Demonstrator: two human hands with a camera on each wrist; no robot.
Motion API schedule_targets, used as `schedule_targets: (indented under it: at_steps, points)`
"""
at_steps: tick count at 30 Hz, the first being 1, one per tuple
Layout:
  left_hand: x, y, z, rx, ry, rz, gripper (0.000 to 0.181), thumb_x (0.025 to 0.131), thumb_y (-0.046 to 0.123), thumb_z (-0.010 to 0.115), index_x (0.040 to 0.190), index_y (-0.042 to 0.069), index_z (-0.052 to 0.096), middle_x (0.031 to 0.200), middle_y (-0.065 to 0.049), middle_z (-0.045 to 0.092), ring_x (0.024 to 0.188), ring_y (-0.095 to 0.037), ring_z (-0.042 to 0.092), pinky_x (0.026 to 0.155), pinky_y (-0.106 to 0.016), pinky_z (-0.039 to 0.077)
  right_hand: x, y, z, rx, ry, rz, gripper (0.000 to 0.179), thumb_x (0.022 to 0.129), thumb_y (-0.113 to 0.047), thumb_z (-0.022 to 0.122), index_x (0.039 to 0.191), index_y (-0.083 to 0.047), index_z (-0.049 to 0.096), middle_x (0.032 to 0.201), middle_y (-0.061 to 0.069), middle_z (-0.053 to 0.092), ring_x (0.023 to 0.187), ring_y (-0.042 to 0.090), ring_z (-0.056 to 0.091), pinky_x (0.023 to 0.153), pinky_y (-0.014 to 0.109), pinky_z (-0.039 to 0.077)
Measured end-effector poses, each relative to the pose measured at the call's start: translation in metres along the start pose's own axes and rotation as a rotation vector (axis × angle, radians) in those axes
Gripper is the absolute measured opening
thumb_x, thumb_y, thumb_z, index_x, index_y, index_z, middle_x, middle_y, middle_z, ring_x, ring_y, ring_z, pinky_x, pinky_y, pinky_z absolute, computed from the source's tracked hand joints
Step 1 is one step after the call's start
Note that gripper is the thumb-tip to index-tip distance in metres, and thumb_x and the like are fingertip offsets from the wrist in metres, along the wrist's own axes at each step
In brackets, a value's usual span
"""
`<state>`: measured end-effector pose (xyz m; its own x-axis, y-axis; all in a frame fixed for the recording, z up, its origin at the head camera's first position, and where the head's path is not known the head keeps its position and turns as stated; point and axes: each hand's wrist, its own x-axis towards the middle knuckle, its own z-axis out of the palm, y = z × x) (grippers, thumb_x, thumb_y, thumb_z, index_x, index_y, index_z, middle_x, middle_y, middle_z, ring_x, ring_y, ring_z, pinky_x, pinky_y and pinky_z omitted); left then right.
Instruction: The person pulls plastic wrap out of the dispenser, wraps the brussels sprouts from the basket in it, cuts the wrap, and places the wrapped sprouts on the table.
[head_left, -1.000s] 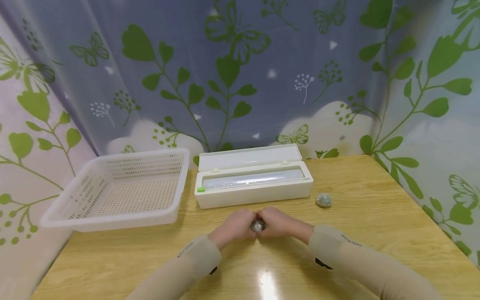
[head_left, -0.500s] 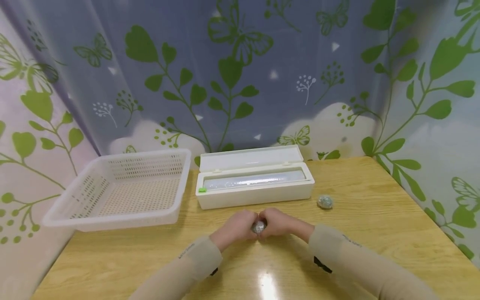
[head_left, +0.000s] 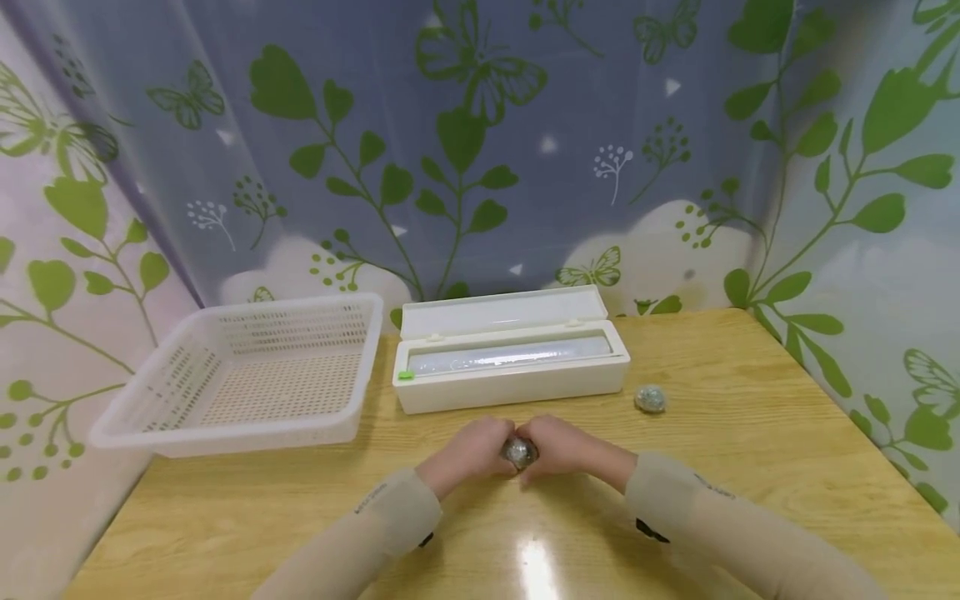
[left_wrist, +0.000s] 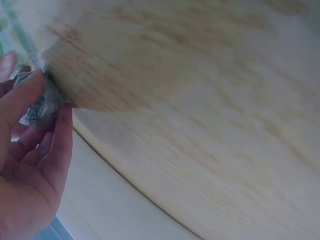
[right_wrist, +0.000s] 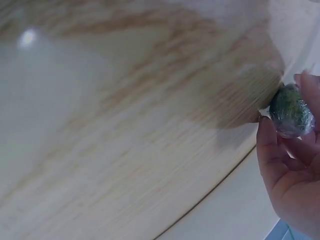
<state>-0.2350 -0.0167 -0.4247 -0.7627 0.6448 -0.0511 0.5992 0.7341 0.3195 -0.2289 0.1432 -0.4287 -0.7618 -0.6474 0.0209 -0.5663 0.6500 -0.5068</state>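
Both hands meet in the middle of the table [head_left: 420, 533] around a small round green thing wrapped in clear plastic film [head_left: 519, 452]. The left hand [head_left: 476, 448] holds its left side, with the thumb and fingertips against the shiny film in the left wrist view. From the other side, the right hand [head_left: 555, 450] grips it between thumb and fingers. In the right wrist view, dark green shows through the crinkled film of the wrapped thing [right_wrist: 291, 111]. A second small wrapped ball [head_left: 650, 398] lies on the table beyond the right hand.
Behind the hands stands a long white plastic-wrap dispenser [head_left: 513, 390] with its lid [head_left: 504, 311] raised and a roll of film [head_left: 510, 354] inside. At the left is a white perforated basket [head_left: 367, 358]. A patterned curtain [head_left: 480, 167] hangs along the table's back.
The hands stay together around the wrapped thing. It shows a little more between the fingers now, and the right hand's fingers have shifted slightly on it.
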Motion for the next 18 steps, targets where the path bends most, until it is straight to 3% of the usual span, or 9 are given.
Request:
schedule_targets:
  at_steps: [4,10,14,18]
  points:
    - [-0.001,-0.005,0.000,-0.106,-0.039,-0.004,0.028,0.069,0.023,0.076,0.082,0.007,0.056,0.071,0.004,0.054,0.062,-0.007,0.047,0.055,-0.020,0.041,-0.003,0.003,-0.002,0.059,-0.002,0.038,0.033,0.063,-0.011,0.077,0.090,-0.003,0.060,0.079,0.000,0.059,0.069,0.011,0.053,0.060,0.025,0.044]
    - [0.000,-0.014,-0.005,-0.307,-0.102,-0.024,0.021,0.080,0.024,0.065,0.085,0.004,0.062,0.073,0.002,0.058,0.062,-0.007,0.050,0.055,-0.021,0.043,-0.008,0.008,-0.008,0.159,-0.012,0.035,0.035,0.069,-0.007,0.074,0.099,0.005,0.059,0.084,0.009,0.064,0.075,0.016,0.060,0.063,0.023,0.047]
    - [0.001,-0.015,-0.008,-0.319,-0.087,-0.013,0.018,0.077,0.019,0.069,0.084,0.003,0.064,0.077,0.001,0.061,0.069,-0.008,0.054,0.061,-0.021,0.044,-0.007,0.010,-0.006,0.167,-0.007,0.003,0.040,0.069,-0.006,0.074,0.102,0.008,0.058,0.083,0.010,0.064,0.074,0.014,0.061,0.062,0.020,0.047]
    - [0.002,-0.014,-0.006,-0.304,-0.069,-0.010,0.015,0.072,0.014,0.073,0.078,0.004,0.064,0.072,0.002,0.060,0.067,-0.008,0.053,0.060,-0.020,0.044,-0.005,0.010,-0.001,0.112,0.010,-0.050,0.032,0.066,-0.006,0.075,0.093,0.005,0.062,0.074,0.003,0.062,0.064,0.007,0.054,0.057,0.018,0.044]
